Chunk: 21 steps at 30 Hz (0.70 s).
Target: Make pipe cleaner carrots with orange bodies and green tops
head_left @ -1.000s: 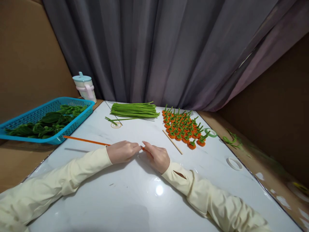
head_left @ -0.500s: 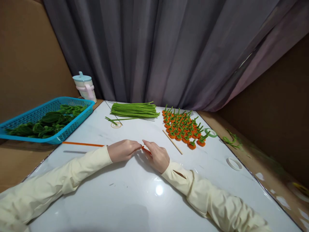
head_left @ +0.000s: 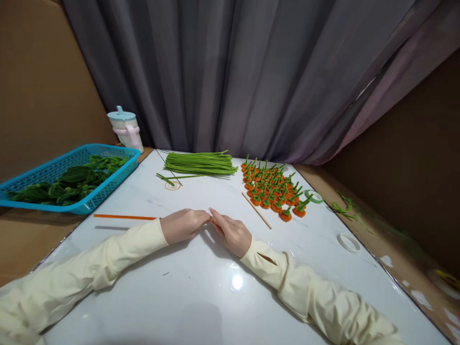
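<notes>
My left hand (head_left: pixel 184 225) is closed in a pinch on an orange pipe cleaner (head_left: pixel 124 217). Its straight tail sticks out to the left behind my cuff, above the white tabletop. Fingertip to fingertip with it, my right hand (head_left: pixel 232 233) is closed over the other end, which the fingers hide almost wholly. Right of my hands lies a thin wooden stick (head_left: pixel 256 210). Beyond it stand several small orange pipe-cleaner pieces with green stems (head_left: pixel 272 187).
A bundle of green pipe cleaners (head_left: pixel 199 164) lies at the back. On the left are a blue basket (head_left: pixel 89 201) of green leaf pieces and a lidded cup (head_left: pixel 125 128). Toward the right edge lie a green tape roll (head_left: pixel 314 196) and a white tape roll (head_left: pixel 348 243).
My right fingers have closed over the orange end that showed between my hands. The tail on the left has shifted slightly down and to the right.
</notes>
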Motion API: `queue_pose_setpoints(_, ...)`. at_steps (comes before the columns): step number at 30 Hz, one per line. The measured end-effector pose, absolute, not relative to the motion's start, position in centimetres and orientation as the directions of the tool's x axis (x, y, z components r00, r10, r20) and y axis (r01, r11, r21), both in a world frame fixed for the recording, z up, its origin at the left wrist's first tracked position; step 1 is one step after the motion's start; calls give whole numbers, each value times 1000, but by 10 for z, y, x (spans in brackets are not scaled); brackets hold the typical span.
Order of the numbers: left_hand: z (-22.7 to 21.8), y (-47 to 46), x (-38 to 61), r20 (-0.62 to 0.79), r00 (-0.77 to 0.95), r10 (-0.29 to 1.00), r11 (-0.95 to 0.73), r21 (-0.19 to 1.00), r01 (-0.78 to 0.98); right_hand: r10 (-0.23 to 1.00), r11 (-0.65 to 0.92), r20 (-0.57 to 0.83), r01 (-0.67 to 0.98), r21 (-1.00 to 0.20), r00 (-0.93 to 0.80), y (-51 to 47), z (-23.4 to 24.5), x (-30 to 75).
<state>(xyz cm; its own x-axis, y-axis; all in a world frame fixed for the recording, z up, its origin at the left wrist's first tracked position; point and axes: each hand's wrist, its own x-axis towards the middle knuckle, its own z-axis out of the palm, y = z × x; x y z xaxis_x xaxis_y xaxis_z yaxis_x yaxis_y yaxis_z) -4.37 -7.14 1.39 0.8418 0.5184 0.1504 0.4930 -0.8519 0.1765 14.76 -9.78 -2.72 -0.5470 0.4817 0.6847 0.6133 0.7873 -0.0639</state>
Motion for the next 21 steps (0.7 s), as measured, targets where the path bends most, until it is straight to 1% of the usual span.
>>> queue_pose_setpoints(2,15,-73,-44,110,853,511,-858,120,499,498,785,684,613,-94,-533,-97,-28,147)
queue_pose_setpoints(5,19,-75,-43,72,862,501,-864,-11,503,517,787,686,599,-147,-511,-97,-28,146)
queue_pose_setpoints(9,23,-80,-40,49,882,470,-868,-155,471,509,801,688,578,-159,-517,-99,-28,146)
queue_pose_setpoints(11,25,-81,-39,51,893,447,-870,-209,448,522,803,677,566,-186,-519,-99,-29,146)
queue_pose_setpoints(13,28,-81,-40,59,903,425,-874,-231,427,552,801,670,540,-259,-497,-98,-30,146)
queue_pose_setpoints(17,35,-78,-43,53,911,409,-886,-216,410,652,753,612,472,-458,-447,-95,-31,146)
queue_pose_setpoints(19,36,-76,-45,50,916,397,-889,-226,397,686,727,565,463,-506,-460,-94,-30,147)
queue_pose_setpoints(21,37,-75,-45,61,927,369,-897,-239,373,695,719,534,486,-496,-482,-93,-28,147)
